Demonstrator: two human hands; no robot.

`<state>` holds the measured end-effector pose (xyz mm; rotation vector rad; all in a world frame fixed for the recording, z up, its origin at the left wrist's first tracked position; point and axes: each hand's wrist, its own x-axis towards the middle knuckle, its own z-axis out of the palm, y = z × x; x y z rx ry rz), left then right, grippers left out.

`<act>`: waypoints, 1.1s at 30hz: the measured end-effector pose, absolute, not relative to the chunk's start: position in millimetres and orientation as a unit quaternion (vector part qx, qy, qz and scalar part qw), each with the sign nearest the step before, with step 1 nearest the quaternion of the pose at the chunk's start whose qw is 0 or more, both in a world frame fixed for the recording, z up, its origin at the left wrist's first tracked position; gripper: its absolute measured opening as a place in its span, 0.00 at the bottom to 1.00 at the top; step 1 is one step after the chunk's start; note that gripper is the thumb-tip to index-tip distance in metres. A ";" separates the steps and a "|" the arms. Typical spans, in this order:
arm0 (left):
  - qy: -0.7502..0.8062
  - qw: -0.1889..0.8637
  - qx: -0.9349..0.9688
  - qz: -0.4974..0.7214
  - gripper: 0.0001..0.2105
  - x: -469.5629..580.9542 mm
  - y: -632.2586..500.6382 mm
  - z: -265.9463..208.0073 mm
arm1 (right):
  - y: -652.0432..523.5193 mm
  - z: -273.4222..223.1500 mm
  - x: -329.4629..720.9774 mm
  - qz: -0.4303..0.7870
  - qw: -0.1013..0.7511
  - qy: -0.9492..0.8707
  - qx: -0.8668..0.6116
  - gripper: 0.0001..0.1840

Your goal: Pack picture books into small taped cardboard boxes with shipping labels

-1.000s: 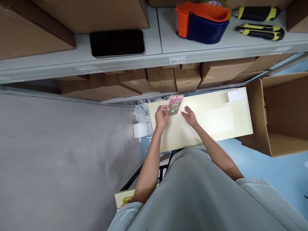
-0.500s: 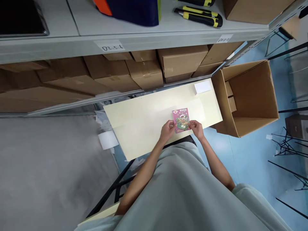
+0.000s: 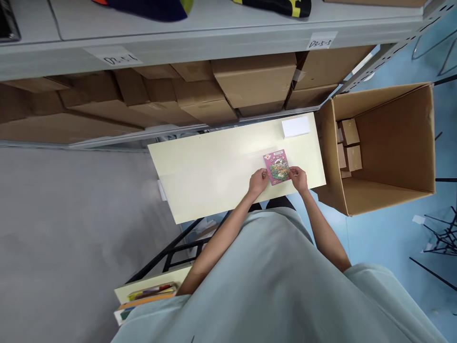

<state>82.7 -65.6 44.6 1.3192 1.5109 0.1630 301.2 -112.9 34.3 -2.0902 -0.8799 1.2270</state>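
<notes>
A thin pink book (image 3: 277, 166) with a colourful picture on its cover lies over the cream board (image 3: 207, 171), near the board's front edge. My left hand (image 3: 259, 183) pinches its left edge, fingers curled. At its lower right edge, my right hand (image 3: 298, 179) grips it between thumb and fingers. Whether the book touches the board or is raised slightly I cannot tell. Behind it, near the far right corner of the board, rests a white box or block (image 3: 296, 126).
Right of the board stands an open carton (image 3: 396, 133) with several small brown boxes (image 3: 352, 145) inside. A metal shelf (image 3: 214, 40) runs across the back, holding cartons (image 3: 257, 78) below and a yellow-black cutter (image 3: 282, 5) on top. Books (image 3: 152, 293) lie at lower left.
The view has shifted, showing more of the open carton's inside and the books at lower left. Both hands keep hold of the book, which now sits slightly tilted.
</notes>
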 end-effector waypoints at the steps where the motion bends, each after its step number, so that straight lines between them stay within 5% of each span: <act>1: 0.641 0.531 0.550 0.064 0.08 89.4 -63.3 40.9 | -108.9 31.6 306.8 0.456 0.270 -0.332 -0.780 0.24; 11: 0.701 0.505 0.498 0.075 0.09 118.6 -61.1 22.3 | -98.8 23.7 322.7 0.452 0.188 -0.380 -0.785 0.09; 19: 0.728 0.476 0.486 0.085 0.10 124.3 -66.4 17.8 | -97.0 20.6 334.5 0.371 0.156 -0.440 -0.803 0.15; 33: 0.708 0.441 0.540 0.109 0.17 128.8 -74.6 25.2 | -77.1 23.1 328.7 0.316 0.060 -0.501 -0.803 0.10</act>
